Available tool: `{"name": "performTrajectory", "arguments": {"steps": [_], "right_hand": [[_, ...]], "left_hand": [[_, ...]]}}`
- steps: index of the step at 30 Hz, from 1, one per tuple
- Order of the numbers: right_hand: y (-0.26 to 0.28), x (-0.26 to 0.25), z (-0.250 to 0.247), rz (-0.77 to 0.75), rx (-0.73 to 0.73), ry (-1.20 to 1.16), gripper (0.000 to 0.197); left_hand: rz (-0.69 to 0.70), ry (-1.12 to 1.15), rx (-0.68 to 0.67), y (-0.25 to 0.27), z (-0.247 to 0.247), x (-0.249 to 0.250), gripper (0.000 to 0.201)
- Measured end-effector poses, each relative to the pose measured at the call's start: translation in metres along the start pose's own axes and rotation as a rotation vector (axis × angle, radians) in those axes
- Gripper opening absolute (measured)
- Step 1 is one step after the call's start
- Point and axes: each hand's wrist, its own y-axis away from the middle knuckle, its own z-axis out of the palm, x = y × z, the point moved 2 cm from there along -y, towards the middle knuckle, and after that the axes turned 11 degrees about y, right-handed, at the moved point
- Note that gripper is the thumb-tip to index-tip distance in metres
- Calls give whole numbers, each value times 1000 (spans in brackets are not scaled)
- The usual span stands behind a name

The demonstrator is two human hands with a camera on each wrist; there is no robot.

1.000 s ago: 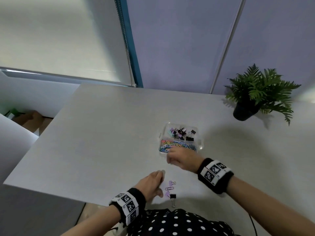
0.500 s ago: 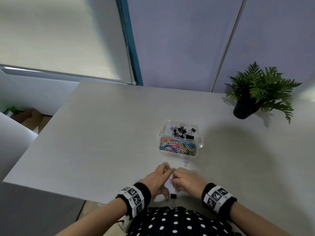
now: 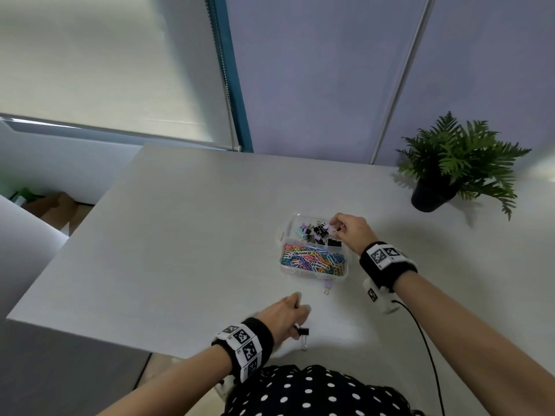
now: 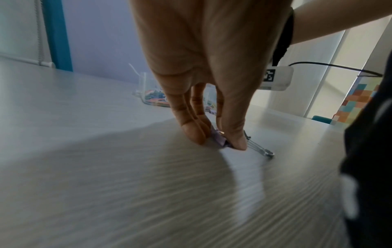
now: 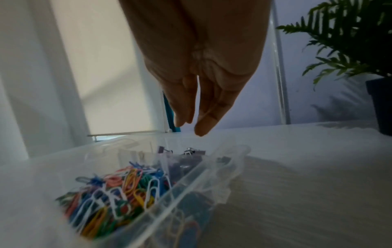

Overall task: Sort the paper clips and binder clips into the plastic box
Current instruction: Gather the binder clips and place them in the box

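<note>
Clear plastic box on pale wood-grain table: wire paper clips, binder clips | left hand pinching lilac binder clip | right hand over box, fingers straight.

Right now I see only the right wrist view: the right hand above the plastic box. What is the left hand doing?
Observer: The left hand pinches a purple binder clip against the table.
Operator: Are other clips outside the box?
Observer: Yes, a black binder clip lies beside that hand.
Operator: Any more?
Observer: A second purple clip lies on the table, just in front of the plastic box.
</note>
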Motion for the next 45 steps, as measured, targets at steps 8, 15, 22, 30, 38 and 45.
{"name": "performTrajectory", "arguments": {"steps": [8,15,22,30,38,45], "right_hand": [[79,-26,37,-655,-16,306,25],[114,-2,73,-676,-10,716,16],[121,1,74,-393,-156,592,57],[121,2,68,-284,-346,195,17],[118,-35,72,-477,-404,102,22],[131,-59,79,-688,-510,298,22]], "left_hand": [[4,-59,-3,9,-3,5,18],[40,3,38,16,-10,0,15],[21,129,86,15,-14,-5,10],[-19,193,85,9,-22,-5,12],[-37,243,328,-48,-103,20,9],[-245,103,184,-83,-108,4,30]]}}
